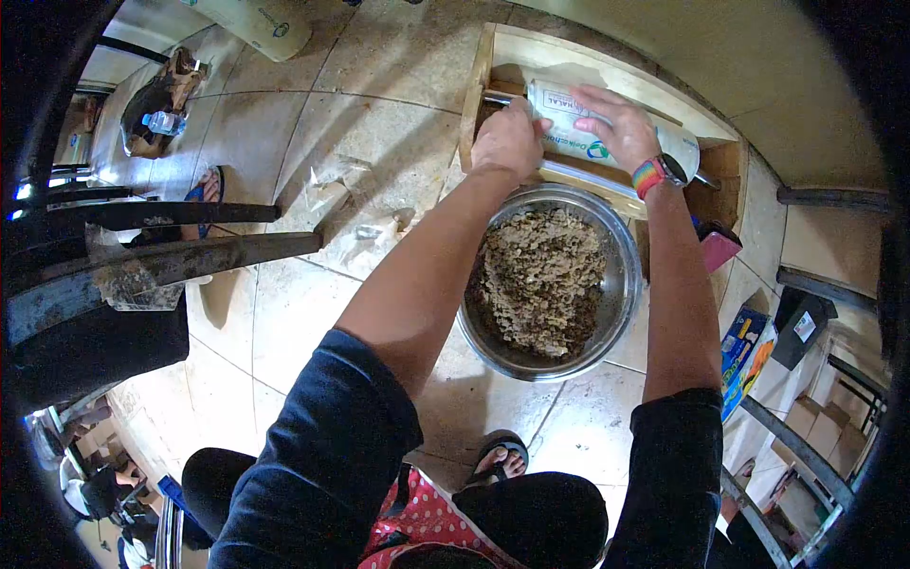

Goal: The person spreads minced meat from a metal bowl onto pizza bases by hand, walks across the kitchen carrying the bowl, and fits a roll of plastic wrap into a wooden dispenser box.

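Note:
A roll of printed plastic film (569, 142), white with green and dark lettering, lies in a shallow wooden box (479, 71) on the floor, with a metal rod (706, 178) showing at its right end. My left hand (507, 142) is curled closed at the roll's left end, its thumb touching the film; what its fingers grip is hidden. Across the roll's upper side lies my right hand (621, 128), fingers stretched out and apart. A rainbow-banded watch (659, 174) is on that wrist. Below the hands stands a steel bowl (626, 327) holding a brown, crumbly mixture (545, 280).
Dark metal legs (190, 213) of furniture jut in from the left. Crumpled clear plastic (365, 232) lies on the tiled floor (313, 332). To the right are a pink object (720, 248) and a blue-and-yellow box (744, 356). Another roll (265, 24) lies at the top.

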Demonstrator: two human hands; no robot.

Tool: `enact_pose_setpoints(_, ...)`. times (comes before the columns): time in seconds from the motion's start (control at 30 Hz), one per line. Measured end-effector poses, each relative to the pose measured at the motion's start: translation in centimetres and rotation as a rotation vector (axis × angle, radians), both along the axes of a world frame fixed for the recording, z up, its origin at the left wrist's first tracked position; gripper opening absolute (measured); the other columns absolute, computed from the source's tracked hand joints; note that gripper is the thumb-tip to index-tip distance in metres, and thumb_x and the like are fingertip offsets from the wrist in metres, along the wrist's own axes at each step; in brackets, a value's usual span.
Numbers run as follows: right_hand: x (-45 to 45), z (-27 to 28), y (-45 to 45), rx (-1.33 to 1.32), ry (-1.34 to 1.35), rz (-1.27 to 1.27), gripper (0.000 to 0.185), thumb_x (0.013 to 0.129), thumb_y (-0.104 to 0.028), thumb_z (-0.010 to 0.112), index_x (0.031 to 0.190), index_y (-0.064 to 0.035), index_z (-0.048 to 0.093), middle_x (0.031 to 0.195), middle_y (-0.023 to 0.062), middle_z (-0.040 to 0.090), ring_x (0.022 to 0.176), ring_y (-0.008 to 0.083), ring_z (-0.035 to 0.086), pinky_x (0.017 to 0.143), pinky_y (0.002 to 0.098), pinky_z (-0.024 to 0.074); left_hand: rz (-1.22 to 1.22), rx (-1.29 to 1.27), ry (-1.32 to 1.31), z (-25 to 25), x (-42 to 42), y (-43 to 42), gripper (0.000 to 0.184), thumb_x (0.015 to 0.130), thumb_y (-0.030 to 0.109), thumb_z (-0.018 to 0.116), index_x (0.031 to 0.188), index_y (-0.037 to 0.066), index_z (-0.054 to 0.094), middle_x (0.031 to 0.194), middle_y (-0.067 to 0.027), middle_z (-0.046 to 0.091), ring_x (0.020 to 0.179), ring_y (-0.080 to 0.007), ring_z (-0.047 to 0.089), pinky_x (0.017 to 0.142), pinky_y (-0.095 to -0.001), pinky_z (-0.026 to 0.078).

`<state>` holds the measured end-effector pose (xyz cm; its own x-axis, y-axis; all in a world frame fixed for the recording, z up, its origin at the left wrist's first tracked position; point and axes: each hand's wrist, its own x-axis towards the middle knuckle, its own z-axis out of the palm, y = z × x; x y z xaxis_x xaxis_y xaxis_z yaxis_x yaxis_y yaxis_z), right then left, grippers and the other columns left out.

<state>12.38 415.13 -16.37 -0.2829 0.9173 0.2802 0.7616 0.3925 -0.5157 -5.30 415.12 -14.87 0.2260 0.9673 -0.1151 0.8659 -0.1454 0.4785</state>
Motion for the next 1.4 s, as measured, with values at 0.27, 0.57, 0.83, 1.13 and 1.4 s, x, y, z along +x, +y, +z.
enact_pose_setpoints(0.27,0.7,0.2,0.1,-0.064,0.14,-0.03,0.023,0.075,-0.009,0.054,0.097,-0.0055,0.057,0.105,0.0102,0.054,0.096,0.0223,0.052,0.083,0.0294,0.0406,0.042,-0.042,0.009,0.4,0.3,-0.1,0.029,0.08,0.027,0.048,0.089,-0.001,0.046,0.08,-0.0208,0.057,0.08,-0.0326,0.056,0.069,-0.0411,0.045)
enact_pose_setpoints(0.57,1.4,-0.1,-0.1,-0.029,-0.061,-0.173,0.021,0.077,-0.015,0.05,0.096,-0.0131,0.057,0.1,0.0081,0.056,0.089,0.0258,0.054,0.078,0.0331,0.0433,-0.007,0.021,-0.061,-0.2,-0.2,0.3,0.024,0.08,0.024,0.047,0.088,0.001,0.048,0.082,-0.0217,0.056,0.081,-0.0343,0.054,0.071,-0.0411,0.043)
enact_pose_setpoints(0.83,0.3,-1.7,1.3,-0.058,-0.137,-0.353,0.02,0.079,-0.015,0.045,0.098,-0.0137,0.054,0.08,0.0112,0.059,0.074,0.0308,0.056,0.065,0.0388,0.0439,-0.113,-0.064,-0.162,0.1,-1.1,0.1,0.032,0.073,0.024,0.057,0.09,-0.001,0.047,0.083,-0.0213,0.056,0.083,-0.0344,0.053,0.074,-0.0396,0.042)
enact_pose_setpoints(1.13,-2.1,1.9,-5.0,0.08,-0.171,-0.223,0.029,0.069,-0.015,0.058,0.098,-0.0163,0.053,0.107,0.0045,0.047,0.098,0.0273,0.043,0.084,0.0382,0.0326,-0.115,-0.098,-0.008,1.2,-0.5,-0.3,0.053,0.064,0.03,0.066,0.096,-0.004,0.041,0.087,-0.0231,0.055,0.087,-0.0317,0.053,0.076,-0.0375,0.043)
enact_pose_setpoints(1.4,-0.1,-0.6,-3.5,0.024,-0.169,-0.277,0.065,0.059,-0.037,0.067,0.114,-0.0128,0.042,0.117,0.0068,0.043,0.104,0.0282,0.042,0.089,0.0423,0.0288,-0.089,0.014,-0.026,1.4,0.0,-0.8,0.085,0.055,0.047,0.069,0.118,0.004,0.031,0.121,-0.0213,0.024,0.111,-0.0317,0.033,0.092,-0.0345,0.032)
